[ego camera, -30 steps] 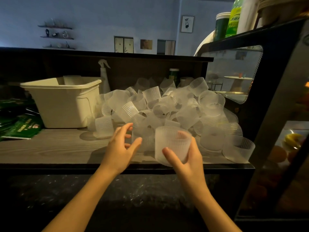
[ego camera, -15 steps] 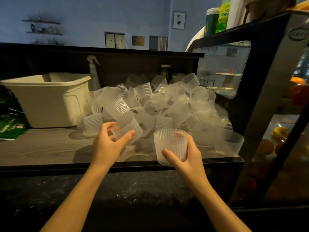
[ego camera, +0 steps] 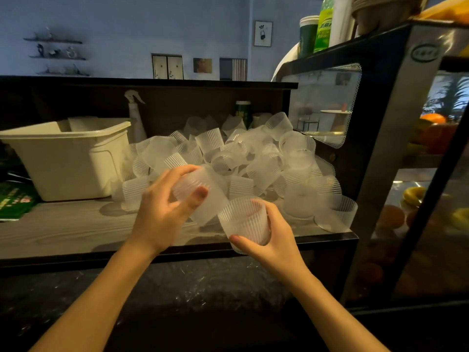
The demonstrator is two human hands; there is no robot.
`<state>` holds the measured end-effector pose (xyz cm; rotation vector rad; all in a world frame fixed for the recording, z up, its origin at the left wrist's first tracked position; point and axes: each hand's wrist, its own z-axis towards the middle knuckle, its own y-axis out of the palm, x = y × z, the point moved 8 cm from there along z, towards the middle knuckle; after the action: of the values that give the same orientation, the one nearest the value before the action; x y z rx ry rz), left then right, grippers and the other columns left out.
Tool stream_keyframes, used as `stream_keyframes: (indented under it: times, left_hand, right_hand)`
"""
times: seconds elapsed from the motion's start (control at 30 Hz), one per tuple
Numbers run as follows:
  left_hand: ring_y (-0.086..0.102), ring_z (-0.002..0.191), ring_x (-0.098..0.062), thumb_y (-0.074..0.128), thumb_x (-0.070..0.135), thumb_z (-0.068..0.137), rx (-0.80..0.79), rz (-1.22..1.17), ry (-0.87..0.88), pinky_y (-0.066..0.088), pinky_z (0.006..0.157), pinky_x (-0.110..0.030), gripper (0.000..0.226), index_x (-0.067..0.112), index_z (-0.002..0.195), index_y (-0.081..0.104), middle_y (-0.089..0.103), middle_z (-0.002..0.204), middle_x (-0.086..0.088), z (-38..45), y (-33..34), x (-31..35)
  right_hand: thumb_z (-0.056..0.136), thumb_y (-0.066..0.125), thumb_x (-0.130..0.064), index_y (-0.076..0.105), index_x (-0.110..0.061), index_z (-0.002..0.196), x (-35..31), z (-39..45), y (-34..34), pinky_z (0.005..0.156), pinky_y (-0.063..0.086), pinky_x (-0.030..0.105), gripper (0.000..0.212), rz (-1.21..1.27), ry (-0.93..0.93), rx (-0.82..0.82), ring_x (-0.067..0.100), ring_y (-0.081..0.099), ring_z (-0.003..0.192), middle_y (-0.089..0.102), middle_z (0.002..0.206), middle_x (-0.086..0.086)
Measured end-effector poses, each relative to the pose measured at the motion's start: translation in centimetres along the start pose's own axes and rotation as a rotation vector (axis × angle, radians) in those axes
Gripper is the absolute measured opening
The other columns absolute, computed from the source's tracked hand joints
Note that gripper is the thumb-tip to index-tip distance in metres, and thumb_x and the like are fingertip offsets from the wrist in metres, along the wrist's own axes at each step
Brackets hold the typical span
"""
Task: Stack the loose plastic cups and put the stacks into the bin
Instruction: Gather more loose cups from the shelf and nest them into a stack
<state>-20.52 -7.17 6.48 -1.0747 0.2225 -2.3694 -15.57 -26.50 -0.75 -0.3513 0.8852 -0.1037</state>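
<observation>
A heap of loose translucent ribbed cups (ego camera: 253, 158) covers the right half of the wooden counter (ego camera: 63, 229). My left hand (ego camera: 162, 212) grips one cup (ego camera: 205, 196) tilted on its side, its mouth towards the lower right. My right hand (ego camera: 271, 240) holds a second cup (ego camera: 245, 222) upright just above the counter's front edge. The two cups nearly touch. A cream plastic bin (ego camera: 68, 158) stands at the left of the counter, with a pale stack showing above its rim.
A spray bottle (ego camera: 135, 115) stands behind the bin against the dark back panel. Green packets (ego camera: 15, 199) lie at the far left. A glass display case (ego camera: 380, 148) with fruit inside walls off the right side.
My left hand has lifted a cup out of the heap and carried it right, up to the cup in my right hand. The right hand has tilted its cup slightly.
</observation>
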Motion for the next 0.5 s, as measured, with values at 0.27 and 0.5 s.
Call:
stream_keyframes:
  times: [0.27,0.5]
  left_hand:
    - [0.052,0.095,0.005,0.057,0.081,0.073,-0.269,0.343,0.076,0.042,0.068,-0.013,0.061,0.038,0.116,0.052,0.054,0.106,0.022,1.5,3.9,1.3]
    - [0.027,0.128,0.006,0.019,0.084,0.079,-0.420,0.383,0.008,0.025,0.107,-0.023,0.087,0.041,0.155,0.016,0.032,0.144,0.019,0.5,6.8,0.1]
  right_hand:
    - [0.073,0.079,-0.053,0.038,-0.025,0.141,-2.2,0.1,0.5,0.088,0.052,0.029,0.084,-0.212,-0.185,-0.066,0.007,0.051,0.112,0.046,0.125,-0.009]
    - [0.075,0.080,-0.045,0.039,-0.020,0.141,-3.0,0.4,1.1,0.093,0.049,0.031,0.082,-0.204,-0.221,-0.074,0.006,0.050,0.115,0.048,0.128,-0.005]
